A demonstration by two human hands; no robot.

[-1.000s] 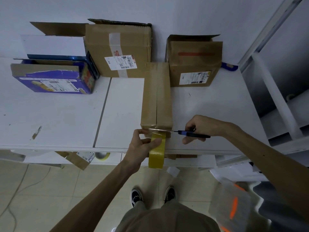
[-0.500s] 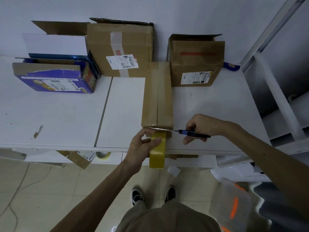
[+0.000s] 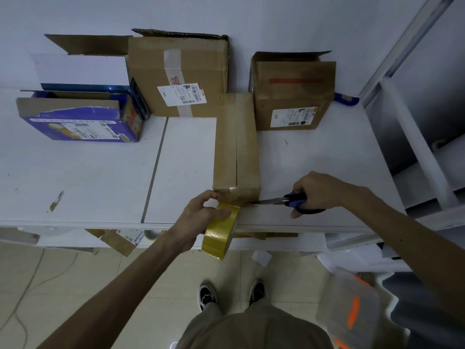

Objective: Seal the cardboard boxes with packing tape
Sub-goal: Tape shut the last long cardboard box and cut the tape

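At the near end of a long cardboard box (image 3: 236, 144), the left hand (image 3: 198, 217) grips a yellow packing-tape roll (image 3: 220, 235) while the right hand (image 3: 317, 191) clasps blue-handled scissors (image 3: 284, 201), blades at the tape.

long box (image 3: 236, 147) mid-table (image 3: 75, 172) | tape roll (image 3: 220, 233) at its near end | scissors (image 3: 289, 201) right | three boxes far

Long box (image 3: 227, 147): matt brown cardboard, glossy tape over its near end. Tape roll (image 3: 219, 234) in front of it: glossy yellow film. Scissors (image 3: 284, 201) beside it: metal blades, smooth blue plastic handles.
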